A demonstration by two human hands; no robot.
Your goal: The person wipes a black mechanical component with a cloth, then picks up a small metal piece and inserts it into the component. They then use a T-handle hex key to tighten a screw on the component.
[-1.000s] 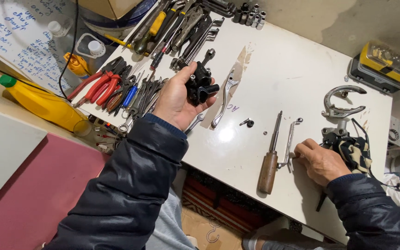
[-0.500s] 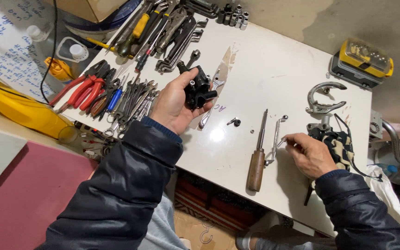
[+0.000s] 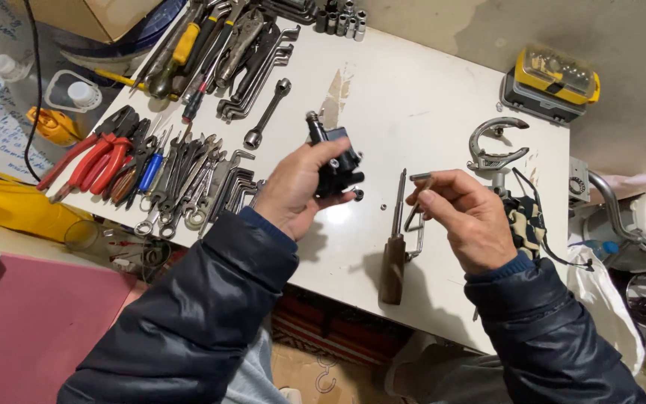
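Right hand (image 3: pixel 463 224): closed in a pinch on a small bent metal key (image 3: pixel 421 178), short arm pointing toward 9 o'clock, just above the desk (image 3: pixel 428 97).
Left hand (image 3: pixel 297 187): wrapped around a black mechanical part (image 3: pixel 334 161), lifted off the desk.
Part's long axis: runs roughly 11 to 5 o'clock, its metal-tipped end up at 11.
Key to part: the part lies at 9 o'clock from the key tip, near but apart; the right hand is nearer the key, the left holds the part.
Between the hands: a wooden-handled screwdriver (image 3: pixel 395 247) lies on the desk, axis 12 to 6 o'clock.
At 10 o'clock, farther: a single spanner (image 3: pixel 266 114), then rows of wrenches and red-handled pliers (image 3: pixel 91 161).
At 2 o'clock, far edge: a yellow bit case (image 3: pixel 555 78).
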